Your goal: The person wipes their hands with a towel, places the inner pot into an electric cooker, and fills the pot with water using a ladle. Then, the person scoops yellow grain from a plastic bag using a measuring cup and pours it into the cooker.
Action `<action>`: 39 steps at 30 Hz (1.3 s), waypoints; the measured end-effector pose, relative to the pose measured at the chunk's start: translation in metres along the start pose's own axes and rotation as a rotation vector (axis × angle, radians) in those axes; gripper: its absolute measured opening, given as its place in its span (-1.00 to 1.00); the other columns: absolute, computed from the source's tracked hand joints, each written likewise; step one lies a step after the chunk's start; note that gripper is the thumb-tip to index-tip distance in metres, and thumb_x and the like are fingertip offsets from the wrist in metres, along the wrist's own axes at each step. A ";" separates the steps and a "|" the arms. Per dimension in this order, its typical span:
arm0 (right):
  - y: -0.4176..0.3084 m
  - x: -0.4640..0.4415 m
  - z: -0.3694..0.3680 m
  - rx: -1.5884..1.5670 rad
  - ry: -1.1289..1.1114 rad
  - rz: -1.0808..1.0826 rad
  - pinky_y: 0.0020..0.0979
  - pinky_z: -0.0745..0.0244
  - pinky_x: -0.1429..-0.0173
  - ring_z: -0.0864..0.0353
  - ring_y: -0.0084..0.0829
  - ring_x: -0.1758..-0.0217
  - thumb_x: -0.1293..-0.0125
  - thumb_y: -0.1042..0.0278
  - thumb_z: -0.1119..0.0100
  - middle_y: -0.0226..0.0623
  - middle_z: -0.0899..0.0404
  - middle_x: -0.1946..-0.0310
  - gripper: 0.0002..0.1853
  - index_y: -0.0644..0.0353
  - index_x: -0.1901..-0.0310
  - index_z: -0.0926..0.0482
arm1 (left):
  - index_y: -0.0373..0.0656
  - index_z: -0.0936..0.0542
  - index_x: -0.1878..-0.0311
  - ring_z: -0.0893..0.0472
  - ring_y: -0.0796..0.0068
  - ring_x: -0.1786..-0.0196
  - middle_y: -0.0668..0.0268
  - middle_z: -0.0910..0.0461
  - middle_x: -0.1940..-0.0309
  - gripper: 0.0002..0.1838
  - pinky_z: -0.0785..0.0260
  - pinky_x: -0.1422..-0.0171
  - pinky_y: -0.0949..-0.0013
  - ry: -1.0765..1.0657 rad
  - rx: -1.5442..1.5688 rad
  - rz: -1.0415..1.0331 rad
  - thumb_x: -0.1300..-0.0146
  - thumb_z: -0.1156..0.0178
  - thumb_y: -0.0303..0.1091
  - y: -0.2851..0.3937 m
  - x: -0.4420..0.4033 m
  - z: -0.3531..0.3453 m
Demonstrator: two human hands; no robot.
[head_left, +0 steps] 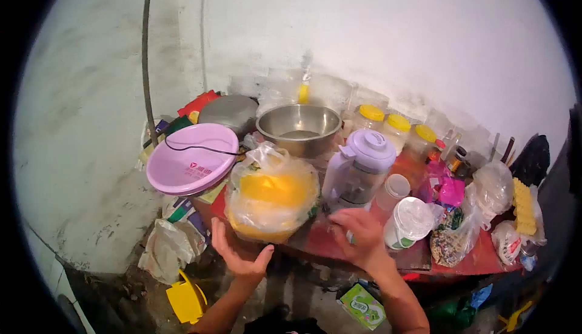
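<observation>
A clear plastic bag with something yellow inside sits at the front edge of the table. Just below its left side is my left hand, thumb and fingers spread, holding nothing. My right hand is to the right of the bag, in front of the blender's base. Its fingers are curled, and a small pale greenish spot shows between them; what it is, I cannot make out. The blender, with a lilac lid and handle, stands upright behind that hand. A white tub is close on its right.
On the red-topped table are a pink basin, a steel bowl, several yellow-lidded jars and a bag of beans or grains. A yellow plastic container and a green packet lie below.
</observation>
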State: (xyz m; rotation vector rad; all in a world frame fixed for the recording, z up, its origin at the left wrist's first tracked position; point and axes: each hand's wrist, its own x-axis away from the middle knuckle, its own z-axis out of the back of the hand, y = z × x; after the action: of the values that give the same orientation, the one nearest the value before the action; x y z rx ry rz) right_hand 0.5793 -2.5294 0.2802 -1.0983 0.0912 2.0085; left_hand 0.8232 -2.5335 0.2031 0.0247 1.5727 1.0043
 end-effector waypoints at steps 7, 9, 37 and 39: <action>0.024 -0.107 -0.119 -0.088 0.169 -0.049 -0.14 -0.12 -0.40 -0.26 -0.02 -0.33 -0.07 0.39 -0.28 0.08 -0.30 -0.23 -0.26 0.23 -0.31 -0.19 | -0.26 -0.03 -0.40 -0.04 0.07 -0.44 -0.06 0.03 -0.41 0.09 0.12 -0.50 0.08 -0.074 -0.129 0.249 0.18 -0.47 -0.30 -0.019 -0.013 -0.039; 0.036 -0.126 -0.139 -0.057 0.119 -0.052 -0.13 -0.10 -0.42 -0.26 -0.01 -0.33 -0.08 0.37 -0.28 0.07 -0.30 -0.23 -0.30 0.24 -0.28 -0.25 | -0.24 -0.13 -0.36 -0.06 0.06 -0.43 -0.08 0.01 -0.40 -0.02 0.06 -0.47 0.08 -0.083 -0.299 0.207 0.13 -0.45 -0.29 -0.028 -0.027 -0.050; 0.095 -0.148 -0.212 -1.241 0.091 -0.527 -0.29 -0.50 0.12 -0.56 -0.32 0.32 -0.35 0.19 0.06 -0.28 -0.55 0.49 -0.77 0.19 0.29 -0.43 | -0.13 -0.41 0.42 -0.50 0.34 0.45 0.34 -0.41 0.59 -0.86 -0.29 0.44 0.40 -0.142 0.721 0.527 -0.30 0.01 -0.42 -0.101 -0.091 -0.103; 0.092 -0.148 -0.210 -0.976 0.120 -0.541 -0.23 -0.49 0.21 -0.57 -0.22 0.40 -0.30 0.24 0.00 -0.27 -0.55 0.51 -0.81 0.18 0.32 -0.38 | -0.16 -0.47 0.26 -0.56 0.24 0.38 0.26 -0.52 0.46 -0.94 -0.37 0.41 0.35 -0.118 0.381 0.046 -0.22 -0.03 -0.51 -0.093 -0.089 -0.107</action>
State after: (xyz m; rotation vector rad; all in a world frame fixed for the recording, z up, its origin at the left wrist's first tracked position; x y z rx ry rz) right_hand 0.6967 -2.7708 0.2310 -1.5945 -1.1068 1.4564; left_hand 0.8085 -2.6998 0.2098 0.3786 1.6394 0.7121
